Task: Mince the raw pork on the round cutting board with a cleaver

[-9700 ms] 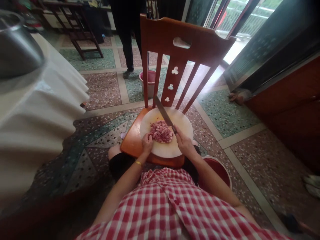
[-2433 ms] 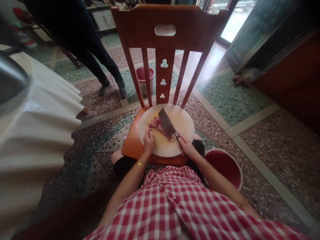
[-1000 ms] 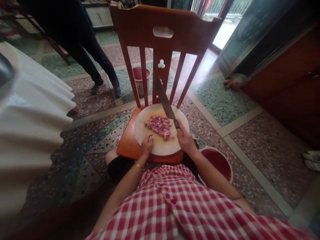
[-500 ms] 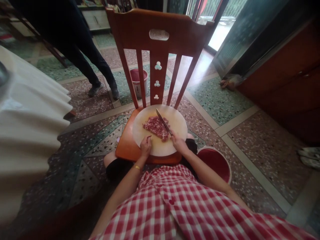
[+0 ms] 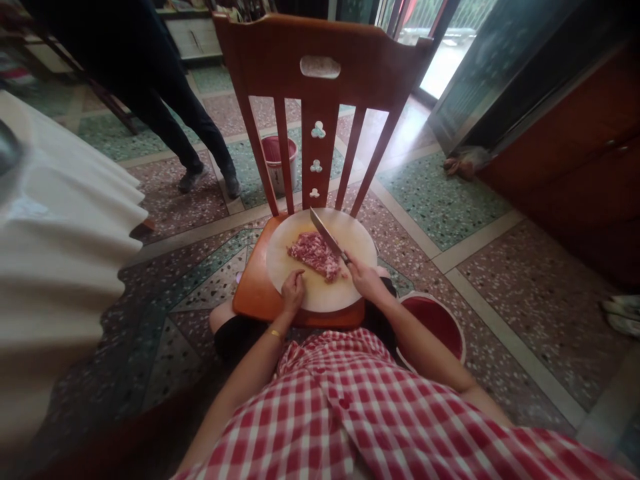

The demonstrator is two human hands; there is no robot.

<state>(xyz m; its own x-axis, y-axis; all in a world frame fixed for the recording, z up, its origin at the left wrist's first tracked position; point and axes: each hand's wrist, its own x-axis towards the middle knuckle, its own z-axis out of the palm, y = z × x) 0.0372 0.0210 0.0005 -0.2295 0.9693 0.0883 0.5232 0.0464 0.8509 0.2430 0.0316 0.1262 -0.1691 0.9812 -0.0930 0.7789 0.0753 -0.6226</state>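
- I'm looking down at a speckled terrazzo floor (image 5: 450, 200) with a wooden chair (image 5: 320, 40) in the centre of the frame, its slatted back towards the top.
- A round pale cutting board (image 5: 360, 243) lies on the chair seat and covers most of it.
- The minced meat (image 5: 314, 252) sits in a flat pink heap on the board, slightly left of the board's middle.
- The right hand (image 5: 364, 280) is closed around the handle of the knife (image 5: 325, 235). The blade runs up and to the left from the hand, and its edge is down in the right side of the meat.
- The left hand (image 5: 293, 292) rests on the board's near edge with its fingers curled in, gripping nothing. It is just below the meat and a little left of it — close, but I cannot tell whether it touches.
- The meat lies between the two hands and a little above them in the frame.
- A gold bracelet (image 5: 275, 333) is on the left wrist.
- A red bucket (image 5: 435, 323) stands on the floor at lower right, just beside the right forearm.
- A smaller pink bucket (image 5: 274, 157) shows through the chair slats.
- Another person's dark-trousered legs (image 5: 165, 100) are at upper left, and a white cloth (image 5: 60, 253) hangs in folds along the left edge.
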